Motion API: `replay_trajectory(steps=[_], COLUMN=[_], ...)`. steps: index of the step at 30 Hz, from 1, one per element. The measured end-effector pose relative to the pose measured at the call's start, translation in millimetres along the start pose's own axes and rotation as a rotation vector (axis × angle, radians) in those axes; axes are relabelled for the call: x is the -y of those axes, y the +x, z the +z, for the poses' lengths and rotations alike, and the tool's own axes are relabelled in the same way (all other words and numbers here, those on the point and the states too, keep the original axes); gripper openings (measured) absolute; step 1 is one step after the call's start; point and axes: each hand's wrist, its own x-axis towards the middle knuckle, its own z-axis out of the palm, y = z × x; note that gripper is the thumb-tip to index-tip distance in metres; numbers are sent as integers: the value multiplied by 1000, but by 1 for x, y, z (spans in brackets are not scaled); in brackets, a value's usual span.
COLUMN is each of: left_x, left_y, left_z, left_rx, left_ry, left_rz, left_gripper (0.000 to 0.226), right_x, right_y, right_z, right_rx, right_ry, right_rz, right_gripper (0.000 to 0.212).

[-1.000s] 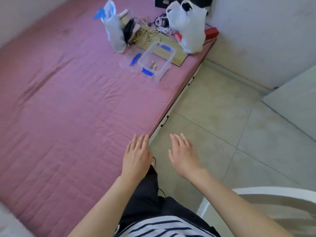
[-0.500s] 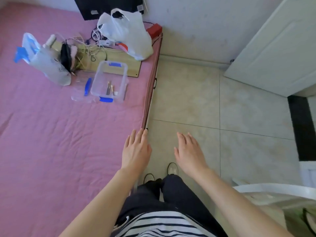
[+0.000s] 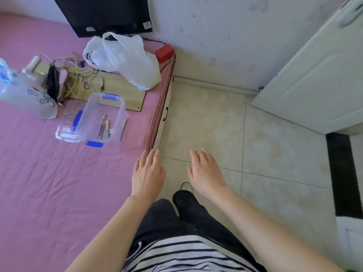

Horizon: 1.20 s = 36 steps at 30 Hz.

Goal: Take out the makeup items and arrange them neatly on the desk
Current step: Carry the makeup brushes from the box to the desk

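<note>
My left hand (image 3: 147, 174) and right hand (image 3: 205, 171) hover flat and empty at mid-frame. Upper left, a clear plastic box (image 3: 98, 119) holding makeup brushes (image 3: 105, 127) sits on the pink bed (image 3: 49, 183).

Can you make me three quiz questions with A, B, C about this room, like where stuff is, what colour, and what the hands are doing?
1. Where is the clear plastic box?
A. on the pink bed cover
B. on the tiled floor
C. inside the white plastic bag

2. What colour are the box's latches?
A. red
B. blue
C. green

3. What are the left hand and right hand doing?
A. gripping brushes
B. lifting the box
C. open, holding nothing

Answers: 1 A, the box sits on the cover near the bed's edge. 2 B, both clips are blue. 3 C, fingers are straight and nothing is in them.
</note>
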Motion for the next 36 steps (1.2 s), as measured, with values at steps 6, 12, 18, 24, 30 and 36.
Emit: replay_trajectory(steps=[6,12,18,24,30,36], left_x=[-30,-34,-14,13,47,67], left_y=[58,127,206,271,310,322], left_z=[-21,-34,-48,-76,-98,-106], left_rx=[-65,-47,-31,-63,-94,-135], left_ry=[-40,-68,-81,-101,-132,-183], left_rz=[-37,-103,-162,-239,-348,-535], left_gripper=[53,53,52,53,51,52], right_x=[-34,-44,-34,-6,31,59], right_y=[65,136,219,300,367,420], right_z=[-46,-76,-106,-138,-157,-162], right_rx=[-18,-14,4,30,33,98], right_ry=[-26,-39,-81,-129,-164,-291], right_rz=[-61,-93,-136,-228,-376,-574], right_gripper=[57,58,56,57,57,59])
